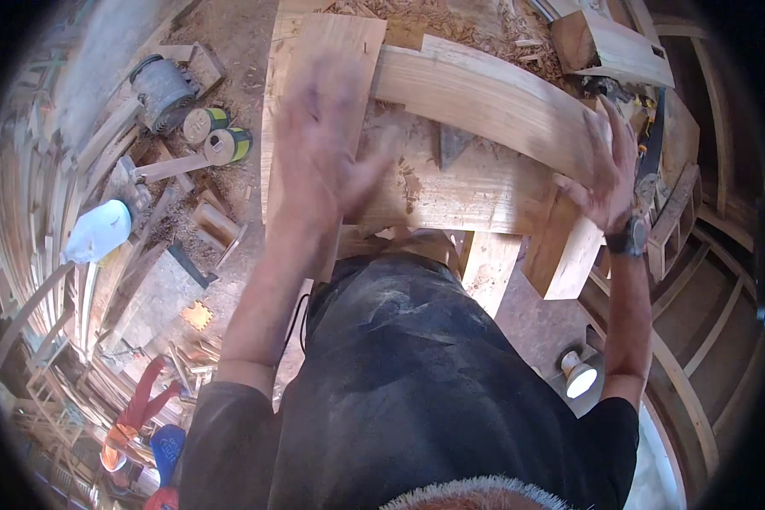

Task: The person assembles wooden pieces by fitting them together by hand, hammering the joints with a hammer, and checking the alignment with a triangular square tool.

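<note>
My left hand [323, 161], smeared by motion, is over a flat pale wooden plank [353, 51] at the left of the workbench, its thumb spread away from the fingers. My right hand [608, 174], a watch [629, 236] on its wrist, has its fingers spread at the right end of a long curved wooden board [484, 98]. Whether its palm presses on the wood I cannot tell. The curved board lies across the bench [459, 200], its left end against the plank. A small dark triangular piece [453, 144] sits below the board.
Wood shavings [518, 42] cover the far side of the bench. A wood block [603, 47] stands at the far right. Cans [228, 146], a white jug [99, 231] and offcuts lie on the floor at left. A lit lamp [578, 374] is low right. Other people [132, 433] are at lower left.
</note>
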Motion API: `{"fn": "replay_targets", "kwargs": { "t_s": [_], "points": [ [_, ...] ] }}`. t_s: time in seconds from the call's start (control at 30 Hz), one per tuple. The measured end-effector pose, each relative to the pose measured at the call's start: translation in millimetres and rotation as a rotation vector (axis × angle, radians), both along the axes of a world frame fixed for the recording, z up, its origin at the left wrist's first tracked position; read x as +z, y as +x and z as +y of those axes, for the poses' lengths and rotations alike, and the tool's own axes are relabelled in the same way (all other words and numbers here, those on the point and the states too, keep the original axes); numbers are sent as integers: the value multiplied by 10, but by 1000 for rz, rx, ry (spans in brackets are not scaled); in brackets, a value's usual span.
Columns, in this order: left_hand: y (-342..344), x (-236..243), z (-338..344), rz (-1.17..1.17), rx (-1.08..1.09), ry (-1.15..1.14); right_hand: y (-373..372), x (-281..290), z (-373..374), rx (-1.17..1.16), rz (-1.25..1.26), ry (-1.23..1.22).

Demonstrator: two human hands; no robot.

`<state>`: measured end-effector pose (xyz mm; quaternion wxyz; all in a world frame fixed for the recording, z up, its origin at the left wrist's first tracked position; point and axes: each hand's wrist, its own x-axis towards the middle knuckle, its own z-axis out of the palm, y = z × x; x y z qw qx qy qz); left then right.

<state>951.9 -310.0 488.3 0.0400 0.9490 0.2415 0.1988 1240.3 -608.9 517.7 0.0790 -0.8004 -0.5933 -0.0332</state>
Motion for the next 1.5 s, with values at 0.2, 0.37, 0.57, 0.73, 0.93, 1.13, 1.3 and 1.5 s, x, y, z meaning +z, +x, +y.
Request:
{"fn": "replay_targets", "kwargs": {
  "t_s": [0.2, 0.37, 0.57, 0.73, 0.93, 1.13, 1.3, 1.5],
  "points": [
    [128, -193, -725, 127, -374, -740, -687, -62, -18, -75, 414, 230],
    [320, -502, -903, 419, -186, -618, -1209, -280, 500, -59, 309, 108],
    [177, -595, -1110, 545, -314, -458, -1558, -718, 731, -392, 555, 120],
    [49, -507, -860, 526, -486, -686, -1697, -1040, 984, -510, 270, 266],
    [267, -487, -767, -305, 101, -1921, -1510, -1108, 842, -842, 870, 380],
    [681, -793, -692, -789, 647, -2177, -1702, -1235, 1009, -733, 349, 228],
    [822, -916, -700, -725, 671, -2091, -1906, -1374, 1034, -786, 210, 198],
    [786, -795, -754, -1021, 464, -2339, -1761, -1372, 484, -591, 338, 299]
  ]
}}
